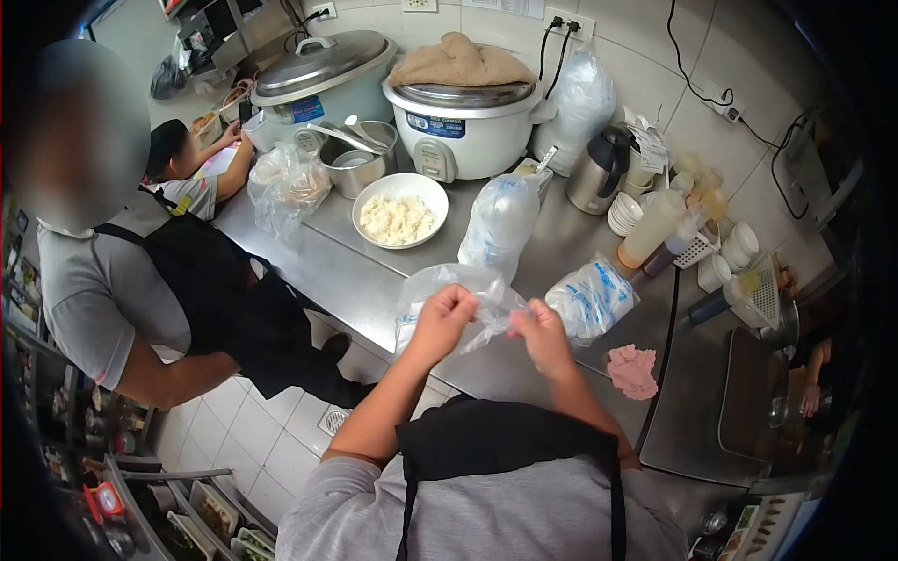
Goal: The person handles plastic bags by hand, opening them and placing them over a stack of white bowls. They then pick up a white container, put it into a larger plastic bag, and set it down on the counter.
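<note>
Grey shirt [505, 510] fabric spreads below left hand [443, 323] and right hand [542, 337], both pinching a crinkled, filmy bag [490, 316].

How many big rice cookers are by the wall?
2. The left cooker has its metal lid on; the right cooker, just beside it, has a brown cloth on top.
</note>
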`<action>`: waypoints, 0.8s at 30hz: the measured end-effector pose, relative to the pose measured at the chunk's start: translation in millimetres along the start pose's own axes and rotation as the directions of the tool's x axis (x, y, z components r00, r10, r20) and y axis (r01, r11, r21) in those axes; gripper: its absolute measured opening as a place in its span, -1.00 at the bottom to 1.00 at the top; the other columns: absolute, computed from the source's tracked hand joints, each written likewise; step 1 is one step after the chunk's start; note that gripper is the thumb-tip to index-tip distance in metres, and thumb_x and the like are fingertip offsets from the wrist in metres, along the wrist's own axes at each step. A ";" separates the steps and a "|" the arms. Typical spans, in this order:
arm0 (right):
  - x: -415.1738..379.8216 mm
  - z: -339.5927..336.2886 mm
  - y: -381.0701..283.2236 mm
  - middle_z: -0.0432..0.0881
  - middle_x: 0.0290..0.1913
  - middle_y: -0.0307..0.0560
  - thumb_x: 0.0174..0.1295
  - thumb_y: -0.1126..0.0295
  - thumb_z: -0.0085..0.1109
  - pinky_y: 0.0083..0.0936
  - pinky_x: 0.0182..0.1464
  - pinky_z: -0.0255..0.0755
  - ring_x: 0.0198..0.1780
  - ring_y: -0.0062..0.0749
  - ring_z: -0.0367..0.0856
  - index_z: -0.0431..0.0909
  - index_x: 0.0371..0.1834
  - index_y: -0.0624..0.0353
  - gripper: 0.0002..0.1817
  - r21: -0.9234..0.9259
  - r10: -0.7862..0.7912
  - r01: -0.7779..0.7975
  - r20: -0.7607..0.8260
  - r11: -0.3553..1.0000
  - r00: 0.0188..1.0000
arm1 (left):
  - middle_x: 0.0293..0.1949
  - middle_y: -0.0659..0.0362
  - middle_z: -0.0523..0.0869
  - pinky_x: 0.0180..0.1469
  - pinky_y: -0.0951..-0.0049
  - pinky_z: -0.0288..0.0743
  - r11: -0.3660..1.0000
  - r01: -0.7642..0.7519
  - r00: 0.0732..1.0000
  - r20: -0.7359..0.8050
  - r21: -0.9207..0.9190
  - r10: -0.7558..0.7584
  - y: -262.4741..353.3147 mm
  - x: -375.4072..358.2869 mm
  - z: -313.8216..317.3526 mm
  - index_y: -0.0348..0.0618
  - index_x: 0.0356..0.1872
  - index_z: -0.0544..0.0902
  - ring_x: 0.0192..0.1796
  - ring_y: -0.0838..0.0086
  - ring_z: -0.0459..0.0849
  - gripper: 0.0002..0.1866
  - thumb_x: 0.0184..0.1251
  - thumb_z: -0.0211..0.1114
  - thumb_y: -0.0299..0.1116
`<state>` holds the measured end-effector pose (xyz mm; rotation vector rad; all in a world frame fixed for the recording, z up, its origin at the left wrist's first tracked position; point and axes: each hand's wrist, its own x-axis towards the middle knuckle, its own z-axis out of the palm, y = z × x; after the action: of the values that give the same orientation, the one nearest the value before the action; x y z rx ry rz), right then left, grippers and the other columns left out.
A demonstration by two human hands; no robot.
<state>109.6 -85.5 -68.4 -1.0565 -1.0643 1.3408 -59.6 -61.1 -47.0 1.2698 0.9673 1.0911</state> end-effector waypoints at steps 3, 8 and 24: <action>8.0 -18.3 -5.1 0.40 -0.54 -0.33 0.08 0.36 0.09 -0.74 -0.44 0.29 -0.54 -0.71 0.36 0.32 -0.59 0.09 -0.82 0.077 0.098 -0.093 -0.062 0.993 0.993 | -0.61 0.32 0.43 -0.47 0.67 0.26 0.991 0.028 0.997 -0.061 -0.128 -0.036 8.0 0.9 -12.5 -0.13 -0.56 0.40 -0.56 0.67 0.37 -0.83 0.18 0.08 -0.33; 3.1 -11.7 -23.2 0.42 -0.39 -0.17 -0.01 0.42 0.12 -0.63 -0.28 0.30 -0.36 -0.54 0.40 0.36 -0.42 0.18 -0.85 -0.381 -0.522 0.443 -0.132 0.811 0.842 | -0.63 0.31 0.43 -0.52 0.69 0.22 0.995 -0.027 0.994 -0.108 -0.097 0.017 8.8 0.2 -11.9 -0.12 -0.58 0.38 -0.60 0.69 0.33 -0.82 0.17 0.08 -0.34; 10.0 6.7 -69.8 0.52 -0.51 -0.12 0.02 0.40 0.04 -0.47 -0.36 0.27 -0.42 -0.32 0.49 0.48 -0.54 0.15 -0.91 -0.579 -0.211 0.634 0.631 0.512 0.747 | -0.35 0.01 0.50 -0.32 0.40 0.35 0.579 -0.674 0.731 0.527 0.459 0.434 85.1 7.2 13.2 -0.23 -0.25 0.43 -0.34 0.29 0.50 -0.58 -0.10 0.25 -0.17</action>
<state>117.1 -73.8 1.1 -0.9140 -2.2874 0.6793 -52.1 -58.5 39.1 2.3871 0.6455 0.9585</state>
